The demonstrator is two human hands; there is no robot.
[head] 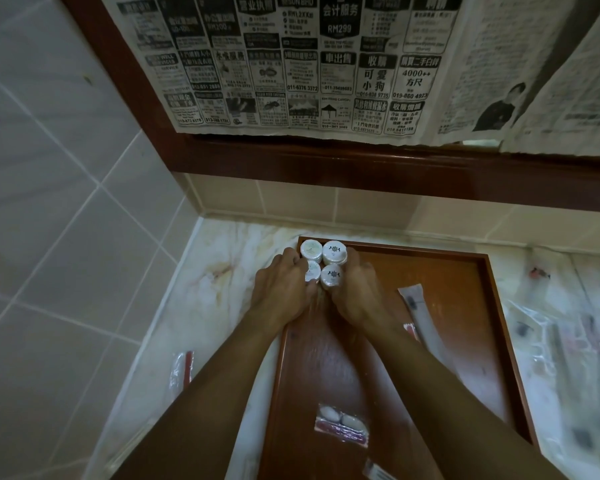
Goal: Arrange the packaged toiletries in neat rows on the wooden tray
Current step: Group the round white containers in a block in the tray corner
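— Marble table (222, 258) under a newspaper-covered mirror (291, 64); why both hands in the tray's (482, 341) far-left corner?

— I'm squaring four round soaps (334, 252) into a two-by-two block there. My left hand (281, 289) and right hand (357, 292) flank them, fingers (290, 252) loosely curled, pressing the sides inward, not lifting.

— And the rest?

— A sachet (342, 422) and long packet (423, 320) lie loose on the tray, unsorted.

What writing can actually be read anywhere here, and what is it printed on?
All readable text is on the newspaper covering the mirror:
"RM299"
"会计服务"
"011-6376 3372"
"019-860 4923"
"4000++"
"可愛小狗"
"收購"
"車出售"
"SDN BHD"
The smaller newspaper print is too blurred to read.
The round packets on the wooden tray carry emblems, but their text is too small to read.
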